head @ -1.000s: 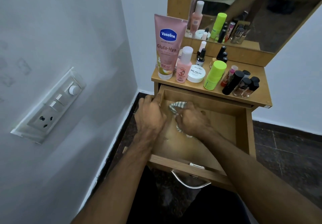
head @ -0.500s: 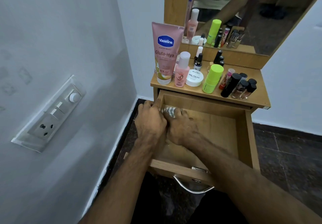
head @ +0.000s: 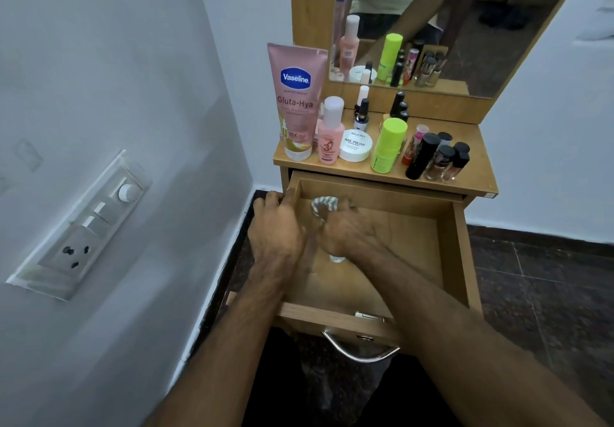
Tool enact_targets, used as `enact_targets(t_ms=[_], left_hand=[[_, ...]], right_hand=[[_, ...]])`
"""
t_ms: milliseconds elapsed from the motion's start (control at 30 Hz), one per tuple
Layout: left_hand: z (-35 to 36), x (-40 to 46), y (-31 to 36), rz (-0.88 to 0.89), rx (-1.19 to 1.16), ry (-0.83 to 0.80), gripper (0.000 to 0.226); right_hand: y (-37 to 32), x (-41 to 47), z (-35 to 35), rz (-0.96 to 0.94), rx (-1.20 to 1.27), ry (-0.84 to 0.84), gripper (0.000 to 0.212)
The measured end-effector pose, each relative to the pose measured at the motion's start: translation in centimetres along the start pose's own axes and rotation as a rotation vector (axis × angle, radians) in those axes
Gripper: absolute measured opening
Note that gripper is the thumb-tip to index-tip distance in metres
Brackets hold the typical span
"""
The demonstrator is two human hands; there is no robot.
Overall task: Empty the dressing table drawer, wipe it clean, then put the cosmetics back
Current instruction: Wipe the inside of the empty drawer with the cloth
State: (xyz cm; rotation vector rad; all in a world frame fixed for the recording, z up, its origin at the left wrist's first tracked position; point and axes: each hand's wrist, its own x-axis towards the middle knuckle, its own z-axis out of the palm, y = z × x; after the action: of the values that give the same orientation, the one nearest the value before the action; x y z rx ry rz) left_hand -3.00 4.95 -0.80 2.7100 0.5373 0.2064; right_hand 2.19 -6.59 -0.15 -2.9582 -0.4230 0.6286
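Observation:
The wooden drawer [head: 460, 254] is pulled out of the dressing table. My left hand [head: 277, 227] grips the drawer's left wall near the back corner. Inside the drawer, my right hand [head: 349, 234] holds a striped grey-and-white cloth [head: 324, 205] and presses it onto the drawer floor near the back left. The cosmetics stand on the table top [head: 478, 174]: a pink Vaseline tube [head: 295, 101], a pink bottle [head: 330, 136], a white nail polish remover jar [head: 355, 145], a green stick [head: 388, 146] and several dark small bottles [head: 438, 161].
A white wall with a switch and socket plate [head: 84, 227] stands close on the left. A mirror [head: 432, 24] rises behind the table top. The drawer's metal handle [head: 360, 348] faces me. Dark stone floor lies to the right.
My right hand has slid the cloth from the drawer's middle toward the back left and a little back out. My left hand stays on the left wall.

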Motion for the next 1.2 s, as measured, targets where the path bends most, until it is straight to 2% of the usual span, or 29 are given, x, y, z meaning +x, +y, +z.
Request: enact_targets(t_ms=[133, 267, 367, 467, 533, 600, 633, 733, 833, 1000, 1200], left_hand=[[0.2, 0.0, -0.2, 0.005, -0.012, 0.018, 0.059], [0.3, 0.0, -0.1, 0.009, -0.006, 0.018, 0.060], [0.2, 0.0, 0.4, 0.070, 0.079, 0.031, 0.066], [0.0, -0.1, 0.7, 0.158, 0.147, 0.025, 0.068], [0.0, -0.3, 0.6, 0.199, 0.146, 0.020, 0.056], [0.1, -0.6, 0.8, 0.216, 0.129, 0.023, 0.047], [0.2, -0.8, 1.0, 0.221, 0.125, 0.018, 0.045], [0.3, -0.9, 1.5, 0.262, 0.137, 0.014, 0.044], [0.4, -0.8, 2.0, 0.368, 0.181, -0.012, 0.050], [0.4, -1.0, 2.7, 0.494, 0.244, -0.034, 0.057], [1.6, -0.3, 5.0, 0.576, 0.255, -0.084, 0.070]], right_hand=[[4.1, -1.0, -1.1, 0.031, 0.005, -0.013, 0.058], [7.8, -2.4, -1.7, 0.149, -0.017, 0.028, 0.036], [5.4, -2.7, -0.9, 0.084, 0.060, 0.095, 0.050], [3.6, -3.0, 0.1, -0.032, 0.008, 0.034, 0.062], [5.2, -2.9, 0.0, 0.014, 0.003, 0.050, 0.055], [7.6, -3.0, -0.1, 0.138, 0.021, 0.093, 0.034], [8.4, -3.0, 0.0, 0.178, -0.005, 0.105, 0.033], [8.0, -2.8, 0.4, 0.180, -0.002, 0.126, 0.043], [6.5, -3.0, 0.7, 0.077, -0.040, 0.053, 0.057], [9.6, -3.9, -0.3, 0.226, 0.014, 0.063, 0.035], [9.1, -5.4, 1.1, 0.109, -0.079, 0.003, 0.054]])
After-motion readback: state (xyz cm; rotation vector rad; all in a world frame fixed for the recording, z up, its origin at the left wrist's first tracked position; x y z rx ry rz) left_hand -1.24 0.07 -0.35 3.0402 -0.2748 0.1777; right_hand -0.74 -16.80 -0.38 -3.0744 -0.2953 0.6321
